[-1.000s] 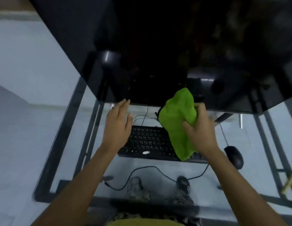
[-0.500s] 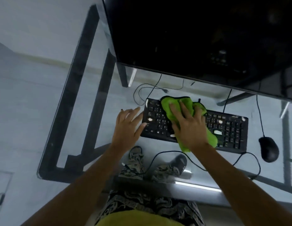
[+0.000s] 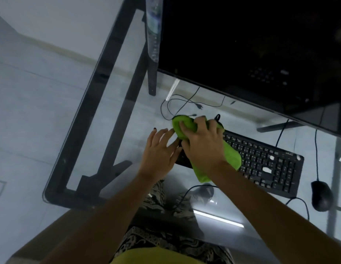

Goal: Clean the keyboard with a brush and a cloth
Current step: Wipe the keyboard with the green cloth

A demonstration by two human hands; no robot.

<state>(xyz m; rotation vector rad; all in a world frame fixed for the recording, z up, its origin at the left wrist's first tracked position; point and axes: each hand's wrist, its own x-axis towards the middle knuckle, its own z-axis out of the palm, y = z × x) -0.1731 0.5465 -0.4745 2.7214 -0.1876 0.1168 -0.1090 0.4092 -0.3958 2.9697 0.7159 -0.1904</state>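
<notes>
The keyboard lies on the glass desk below the monitor. The right hand presses the green cloth onto its left end; wipe along key rows with even pressure. The left hand, fingers spread and empty, braces the left edge.

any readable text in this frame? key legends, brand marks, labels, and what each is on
Nothing is legible.
Keyboard: white key legends, too small and blurred to read.
Keyboard's top right corner: faint mark, blurred, unreadable.
Monitor: screen dark, no text showing.
Mouse: no marking visible.
Green cloth under the right hand: no label visible.
</notes>
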